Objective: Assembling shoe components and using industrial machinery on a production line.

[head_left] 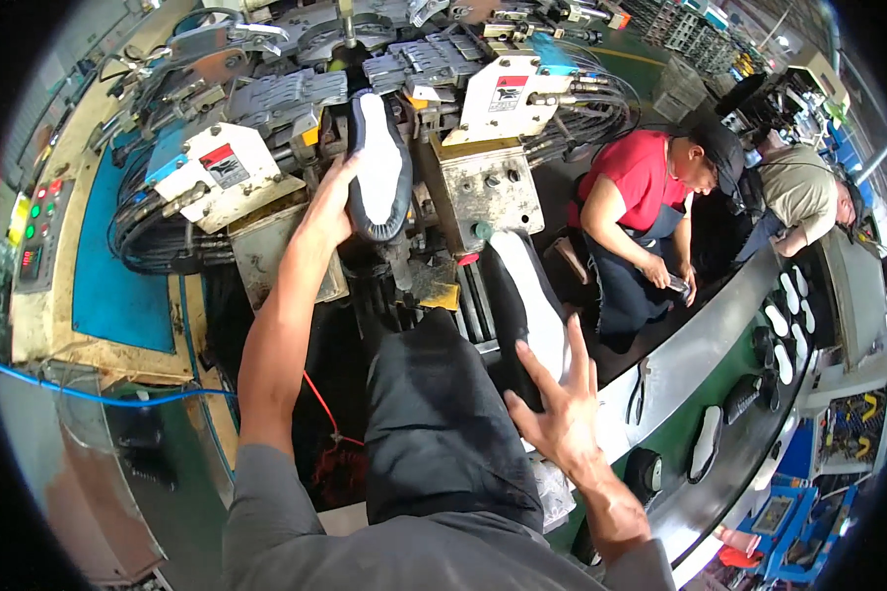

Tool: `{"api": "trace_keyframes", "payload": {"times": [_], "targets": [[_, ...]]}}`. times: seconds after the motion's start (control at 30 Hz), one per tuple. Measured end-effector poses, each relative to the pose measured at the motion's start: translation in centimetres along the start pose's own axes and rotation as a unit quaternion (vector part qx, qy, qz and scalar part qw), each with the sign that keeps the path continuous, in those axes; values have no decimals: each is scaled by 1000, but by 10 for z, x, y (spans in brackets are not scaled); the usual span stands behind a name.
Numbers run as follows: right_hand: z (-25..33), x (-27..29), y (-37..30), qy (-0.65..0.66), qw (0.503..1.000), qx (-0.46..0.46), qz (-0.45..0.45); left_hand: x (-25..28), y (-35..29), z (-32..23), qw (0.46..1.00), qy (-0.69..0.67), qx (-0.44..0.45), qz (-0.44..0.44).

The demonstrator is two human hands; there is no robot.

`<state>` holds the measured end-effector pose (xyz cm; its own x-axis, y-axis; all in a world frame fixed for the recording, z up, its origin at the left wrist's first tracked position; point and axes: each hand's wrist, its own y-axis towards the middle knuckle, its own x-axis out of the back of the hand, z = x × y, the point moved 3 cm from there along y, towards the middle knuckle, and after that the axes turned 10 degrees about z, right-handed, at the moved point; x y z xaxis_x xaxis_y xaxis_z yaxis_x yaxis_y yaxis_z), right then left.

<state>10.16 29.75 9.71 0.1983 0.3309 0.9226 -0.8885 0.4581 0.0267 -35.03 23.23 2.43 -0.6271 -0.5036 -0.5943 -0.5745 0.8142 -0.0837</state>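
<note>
My left hand [337, 202] grips the side of a black shoe upper with a white bottom [378, 172], turned sole up in the middle of the machine [483, 182]. Its fingers are partly hidden behind the shoe. A second black shoe upper with a white bottom [524, 295] rests sole up at the right, beside my knee. Over its near end my right hand [560, 409] lies with fingers spread, the fingertips at the white surface; whether they press on it I cannot tell.
On the right a green conveyor belt [678, 422] carries several shoes and white soles, with pliers [639, 392] on its metal edge. A co-worker in red [626, 182] sits beyond. Left are a button panel [39, 236] and a blue hose [108, 399]; a red cord [320, 406] hangs below.
</note>
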Motion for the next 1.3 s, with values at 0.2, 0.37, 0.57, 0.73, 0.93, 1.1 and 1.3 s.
{"api": "trace_keyframes", "payload": {"times": [0.2, 0.37, 0.57, 0.73, 0.93, 1.1, 1.3], "targets": [[56, 3, 128, -14, 990, 127, -51, 4, -100, -2, 985, 93, -136, 54], [97, -28, 226, -1, 987, 144, -66, 24, -225, 4, 992, 63, -112, 4], [102, -74, 266, -5, 994, 92, -54, 47, -369, 44, 985, 39, -121, -120], [120, -93, 257, -4, 997, 67, -46, 42, -418, 53, 971, 50, -128, -193], [116, -124, 243, 1, 965, 232, -126, -3, -401, 52, 968, 88, -102, -211], [113, -121, 264, -34, 964, 226, -133, -22, -356, 52, 968, 202, -74, -130], [127, -120, 336, -49, 963, 226, -142, -8, -339, 70, 747, 636, -22, -191]]}}
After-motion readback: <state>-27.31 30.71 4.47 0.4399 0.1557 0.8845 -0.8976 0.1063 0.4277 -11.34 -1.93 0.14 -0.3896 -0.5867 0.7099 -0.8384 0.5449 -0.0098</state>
